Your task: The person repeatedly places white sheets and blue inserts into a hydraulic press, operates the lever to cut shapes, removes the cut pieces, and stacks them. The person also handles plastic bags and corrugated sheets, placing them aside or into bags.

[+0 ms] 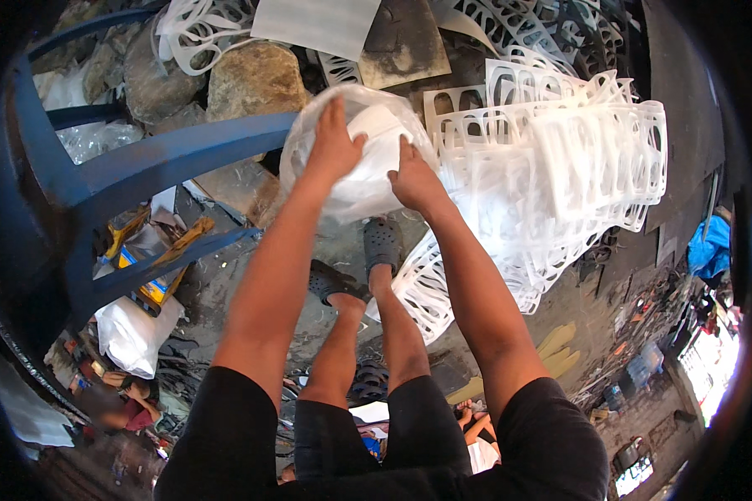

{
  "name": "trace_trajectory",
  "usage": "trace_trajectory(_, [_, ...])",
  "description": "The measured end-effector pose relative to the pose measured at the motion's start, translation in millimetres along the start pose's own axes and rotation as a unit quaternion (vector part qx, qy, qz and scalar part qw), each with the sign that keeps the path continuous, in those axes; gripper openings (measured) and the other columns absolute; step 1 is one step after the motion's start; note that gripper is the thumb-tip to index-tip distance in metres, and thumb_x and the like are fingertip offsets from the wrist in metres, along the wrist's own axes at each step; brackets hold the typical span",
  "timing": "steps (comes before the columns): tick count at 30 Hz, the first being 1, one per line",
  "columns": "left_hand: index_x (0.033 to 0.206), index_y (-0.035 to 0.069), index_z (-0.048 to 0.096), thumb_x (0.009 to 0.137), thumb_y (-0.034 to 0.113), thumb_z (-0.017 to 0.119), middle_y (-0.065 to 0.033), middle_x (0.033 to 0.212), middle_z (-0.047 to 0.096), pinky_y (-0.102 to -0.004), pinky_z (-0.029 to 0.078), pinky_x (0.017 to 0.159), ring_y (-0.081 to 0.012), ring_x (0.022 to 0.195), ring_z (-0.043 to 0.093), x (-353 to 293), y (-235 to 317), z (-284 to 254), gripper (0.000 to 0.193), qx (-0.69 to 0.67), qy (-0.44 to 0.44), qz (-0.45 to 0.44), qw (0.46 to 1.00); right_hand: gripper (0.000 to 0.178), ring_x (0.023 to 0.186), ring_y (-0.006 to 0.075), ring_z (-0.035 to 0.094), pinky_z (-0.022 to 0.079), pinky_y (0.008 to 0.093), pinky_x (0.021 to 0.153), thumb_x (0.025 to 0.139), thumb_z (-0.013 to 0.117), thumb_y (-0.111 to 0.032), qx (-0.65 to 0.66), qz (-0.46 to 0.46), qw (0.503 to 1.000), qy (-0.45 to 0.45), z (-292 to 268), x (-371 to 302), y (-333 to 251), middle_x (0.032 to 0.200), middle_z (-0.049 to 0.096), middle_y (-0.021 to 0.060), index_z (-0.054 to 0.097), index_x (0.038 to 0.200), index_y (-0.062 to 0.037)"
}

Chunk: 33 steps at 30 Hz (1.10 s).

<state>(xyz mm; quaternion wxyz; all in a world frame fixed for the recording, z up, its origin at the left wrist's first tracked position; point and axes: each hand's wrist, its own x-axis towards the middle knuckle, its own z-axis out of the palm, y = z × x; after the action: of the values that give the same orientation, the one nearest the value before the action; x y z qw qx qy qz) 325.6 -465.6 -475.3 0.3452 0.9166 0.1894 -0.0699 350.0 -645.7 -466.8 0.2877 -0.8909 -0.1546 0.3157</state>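
Note:
A clear plastic bag (309,179) with smooth white material (376,138) inside is in front of me, above my feet. My left hand (332,149) lies along the bag's left side, its fingers stretched out and its thumb apart toward the white material. On the other side, my right hand (418,179) grips the bag's right edge. Its index finger points up against the white material and its thumb is turned inward. The remaining right fingers are mostly hidden behind the hand. What the white pieces are cannot be made out through the plastic.
White perforated plastic sheets (560,167) are heaped at the right. A blue metal frame (192,150) reaches in from the left, near large stones (255,83). A white sack (138,334) sits at lower left. Other people (134,409) sit farther back, and a blue plastic bag (710,246) lies far right.

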Motion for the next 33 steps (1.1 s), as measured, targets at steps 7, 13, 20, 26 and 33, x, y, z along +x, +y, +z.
trace_trajectory(7, [0.129,0.005,0.06,0.094,0.025,0.064,-0.0188,0.114,0.067,-0.0359,0.05,0.088,-0.0284,0.1,0.067,-52.9,31.5,-55.5,0.041,-0.167,0.003,-0.012,0.986,0.041,0.122,0.0404,0.051,0.041,0.0421,0.105,0.087,0.061,-0.011,0.036,-0.159,0.986,0.025,-27.8,-39.1,-31.5,0.131,0.053,0.0237,0.056,0.126,-0.0019])
trace_trajectory(13, [0.123,0.003,0.061,0.097,0.018,0.059,-0.0194,0.113,0.066,-0.0402,0.054,0.084,-0.0331,0.102,0.066,-215.3,73.5,-158.5,0.03,-0.14,0.04,-0.106,0.984,0.026,0.089,0.0331,0.066,0.054,0.0382,0.076,0.09,0.063,-0.011,0.204,-0.085,0.97,0.106,-145.8,-133.2,-185.0,0.108,0.063,0.018,0.061,0.116,-0.0055])
trace_trajectory(20, [0.117,0.006,0.064,0.09,0.009,0.065,-0.0153,0.109,0.066,-0.0399,0.053,0.084,-0.0328,0.098,0.065,-300.4,148.3,-301.9,0.027,-0.14,0.199,-0.093,0.965,0.025,0.083,0.0235,0.065,0.053,0.0324,0.073,0.087,0.067,-0.003,0.215,-0.359,0.889,0.188,-244.1,-206.4,-385.6,0.102,0.064,0.0157,0.062,0.111,-0.0006])
trace_trajectory(26, [0.113,0.003,0.063,0.09,0.008,0.066,-0.0144,0.107,0.066,-0.0379,0.051,0.082,-0.0299,0.095,0.064,-341.9,168.1,-434.1,0.023,-0.106,0.415,-0.033,0.903,0.037,0.094,0.0242,0.062,0.052,0.0344,0.082,0.09,0.069,-0.012,0.245,-0.329,0.888,0.206,-273.9,-180.2,-485.7,0.104,0.064,0.0151,0.058,0.122,0.0021])
trace_trajectory(33, [0.135,-0.007,0.044,0.093,0.031,0.065,-0.0309,0.135,0.046,-0.0479,0.037,0.103,-0.0471,0.121,0.045,-331.8,15.9,-520.9,0.061,-0.05,0.527,-0.295,0.795,0.073,0.112,0.0311,0.053,0.044,0.0425,0.095,0.086,0.075,-0.04,0.515,0.11,0.807,0.268,-268.6,-101.3,-419.7,0.133,0.047,0.0257,0.046,0.13,0.0103])
